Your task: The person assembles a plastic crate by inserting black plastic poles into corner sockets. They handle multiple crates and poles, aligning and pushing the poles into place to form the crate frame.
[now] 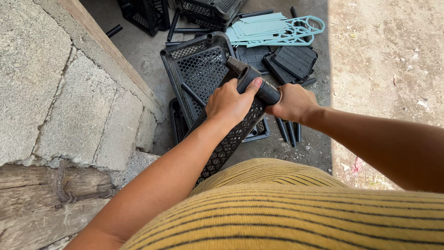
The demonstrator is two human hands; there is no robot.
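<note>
- black mesh tray (203, 74): the landmark for this list. it stands tilted on edge, its near lower corner towards the person's lap, its far end resting over a second black tray (178, 120) flat on the concrete floor (138, 55).
- black tube (266, 90): a short post seated at the upper near corner of the mesh tray, at its corner socket (238, 67).
- left hand (229, 102): fingers wrapped together over the mesh tray's corner rim, thumb lying along the tube joint; clamped on the tray.
- right hand (293, 102): just right of that corner, fingers curled shut round the free end of the black tube.
- step in hand, as judged: the tube is being seated in, or worked at, the corner socket; which direction cannot be told.
- next move calls for: a steady tray grip and force along the tube's axis, not across it.
- loose black tubes (289, 132): on the floor below right of the mesh tray.
- flat black panels (293, 60): right of the mesh tray's far end.
- pale blue-green plastic parts (277, 30): beyond those panels.
- more black crates (208, 9): beyond the mesh tray's far end.
- block wall (69, 92): left of the mesh tray.
</note>
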